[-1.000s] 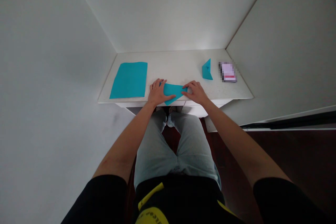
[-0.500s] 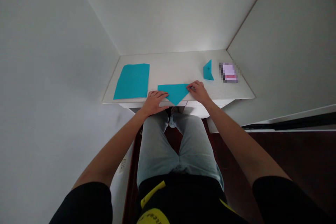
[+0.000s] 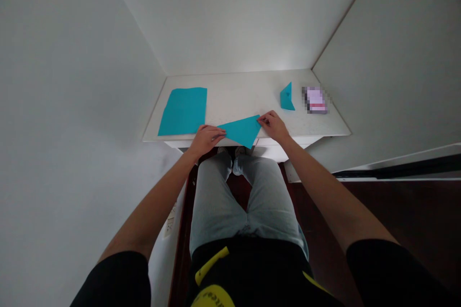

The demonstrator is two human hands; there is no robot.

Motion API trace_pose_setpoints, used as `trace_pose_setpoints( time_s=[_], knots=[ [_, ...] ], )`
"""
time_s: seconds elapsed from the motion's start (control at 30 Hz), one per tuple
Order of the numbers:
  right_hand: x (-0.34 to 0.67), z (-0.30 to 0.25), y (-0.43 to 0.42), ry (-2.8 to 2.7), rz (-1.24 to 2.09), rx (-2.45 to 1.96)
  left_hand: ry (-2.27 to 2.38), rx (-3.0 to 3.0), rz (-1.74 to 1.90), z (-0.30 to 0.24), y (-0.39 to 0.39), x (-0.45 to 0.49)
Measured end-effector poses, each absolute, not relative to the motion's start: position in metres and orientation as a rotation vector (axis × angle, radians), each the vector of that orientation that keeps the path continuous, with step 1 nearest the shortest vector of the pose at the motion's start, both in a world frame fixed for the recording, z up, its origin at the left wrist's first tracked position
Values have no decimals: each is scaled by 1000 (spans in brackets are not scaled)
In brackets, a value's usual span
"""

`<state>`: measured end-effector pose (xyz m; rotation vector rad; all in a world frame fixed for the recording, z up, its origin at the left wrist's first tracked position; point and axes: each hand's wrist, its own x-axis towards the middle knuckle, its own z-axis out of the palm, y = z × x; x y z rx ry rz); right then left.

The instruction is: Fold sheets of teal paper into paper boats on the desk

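Paper (image 3: 240, 131), turquoise and folded into a flat, roughly triangular piece, spans the gap between the two hands, to the left of a small paper boat (image 3: 287, 97) and nearer the person than it. That boat, folded from what looks like the same turquoise stock, stands on the white desk (image 3: 241, 91). The left hand (image 3: 207, 138), well to the boat's left and closer to the person, pinches the narrow end of the folded piece; the right hand (image 3: 273, 125), just to the near side of the boat and slightly left of it, nips the opposite upper corner between thumb and fingertips. So the hands are apart from each other, both clamped on the one piece, whose lowest corner pokes past the front edge of the desk, left of the boat and nearer the body. Whether the rest lies flat or is slightly lifted, I cannot tell. A larger turquoise sheet (image 3: 183, 111), unfolded as far as it shows, lies far to the boat's left, while a pixelated pale object (image 3: 316, 100) sits just to its right, too obscured to name. The step in hand looks like turning and lining up a half-made fold; the next move probably calls for steadying one end, matching the edges and pressing the crease firmly against the desk.
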<state>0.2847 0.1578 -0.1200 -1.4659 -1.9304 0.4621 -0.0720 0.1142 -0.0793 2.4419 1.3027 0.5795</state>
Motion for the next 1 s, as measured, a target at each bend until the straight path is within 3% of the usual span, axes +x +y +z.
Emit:
trace_pose_setpoints(
  time_s=[0.33,0.57,1.0],
  knots=[
    [286,-118,156,-1963,454,-1425,1777,2099,461,-67,133,-43],
    [287,-115,154,-1997,424,-1417,1750,2039,224,-60,161,-53],
    [286,-113,152,-2062,402,-1416,1525,2056,550,-93,162,-61]
  ],
)
